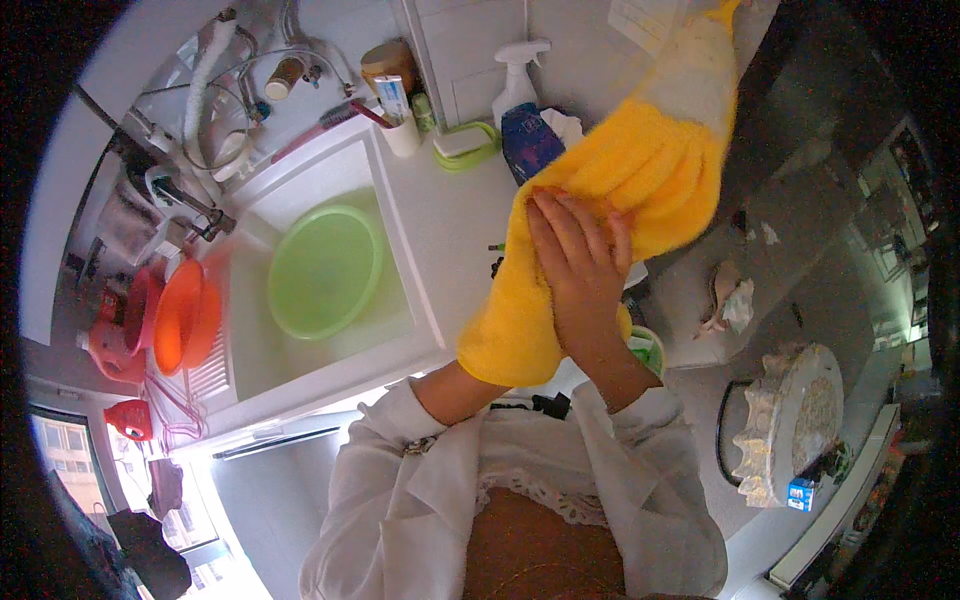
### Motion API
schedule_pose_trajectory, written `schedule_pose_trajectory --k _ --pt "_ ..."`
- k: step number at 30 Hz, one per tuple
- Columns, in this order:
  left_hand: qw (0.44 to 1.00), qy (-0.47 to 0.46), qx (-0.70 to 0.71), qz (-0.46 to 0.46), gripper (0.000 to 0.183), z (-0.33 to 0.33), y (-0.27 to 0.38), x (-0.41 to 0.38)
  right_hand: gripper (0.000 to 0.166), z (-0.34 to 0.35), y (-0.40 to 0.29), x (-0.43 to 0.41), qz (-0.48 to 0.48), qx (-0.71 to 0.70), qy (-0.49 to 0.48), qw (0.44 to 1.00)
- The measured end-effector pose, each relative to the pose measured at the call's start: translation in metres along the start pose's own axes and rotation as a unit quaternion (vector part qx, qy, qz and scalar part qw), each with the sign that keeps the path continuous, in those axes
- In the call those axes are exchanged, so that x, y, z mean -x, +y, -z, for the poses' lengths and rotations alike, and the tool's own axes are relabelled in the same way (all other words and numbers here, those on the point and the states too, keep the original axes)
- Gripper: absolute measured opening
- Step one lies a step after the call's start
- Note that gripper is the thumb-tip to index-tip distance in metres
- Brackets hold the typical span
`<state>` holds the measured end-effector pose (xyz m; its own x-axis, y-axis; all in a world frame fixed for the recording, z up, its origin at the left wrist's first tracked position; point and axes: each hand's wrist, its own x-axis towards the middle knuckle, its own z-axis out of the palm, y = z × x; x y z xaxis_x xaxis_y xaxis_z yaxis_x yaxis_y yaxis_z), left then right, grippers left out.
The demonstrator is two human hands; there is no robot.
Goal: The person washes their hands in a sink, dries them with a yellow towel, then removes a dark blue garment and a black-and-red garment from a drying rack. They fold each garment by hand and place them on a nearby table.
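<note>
A fluffy yellow hand towel (630, 172) with a pale upper band hangs from a loop at the upper right and stretches down towards me. My right hand (581, 270) lies over its lower part, fingers curled into the cloth. From the left, my left forearm (457, 394) runs under the towel's lower edge; the cloth hides that hand, so its grip cannot be made out. Behind the towel on the counter are a white spray bottle (517, 79) and a dark blue tissue pack (529, 139) with a white tissue sticking out.
Left of me, a green basin (326, 274) sits in the white sink (409, 300), below a faucet (214, 221). Orange basins (180, 319) stand beyond it. A toothbrush cup (403, 137) and green soap dish (469, 146) stand behind. At right is a scalloped round stool (791, 427).
</note>
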<state>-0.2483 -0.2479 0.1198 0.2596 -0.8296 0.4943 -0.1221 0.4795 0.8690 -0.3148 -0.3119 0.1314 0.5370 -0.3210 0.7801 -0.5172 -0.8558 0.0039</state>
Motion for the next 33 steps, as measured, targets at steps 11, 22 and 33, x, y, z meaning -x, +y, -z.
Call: schedule_pose_trajectory --k 11,22,33 --pt "0.997 -0.031 -0.056 0.046 0.046 0.013 -0.009 0.001 0.020 0.009 0.008 -0.012 0.147 -0.323 0.006 0.935" --pt "0.973 -0.107 -0.198 0.055 0.045 0.000 -0.056 0.049 0.009 0.017 -0.005 -0.082 0.061 -0.931 0.067 0.355" --pt "0.908 -0.055 0.338 0.240 0.043 -0.020 -0.049 0.035 0.013 -0.008 -0.007 -0.058 0.024 -0.961 0.044 0.271"
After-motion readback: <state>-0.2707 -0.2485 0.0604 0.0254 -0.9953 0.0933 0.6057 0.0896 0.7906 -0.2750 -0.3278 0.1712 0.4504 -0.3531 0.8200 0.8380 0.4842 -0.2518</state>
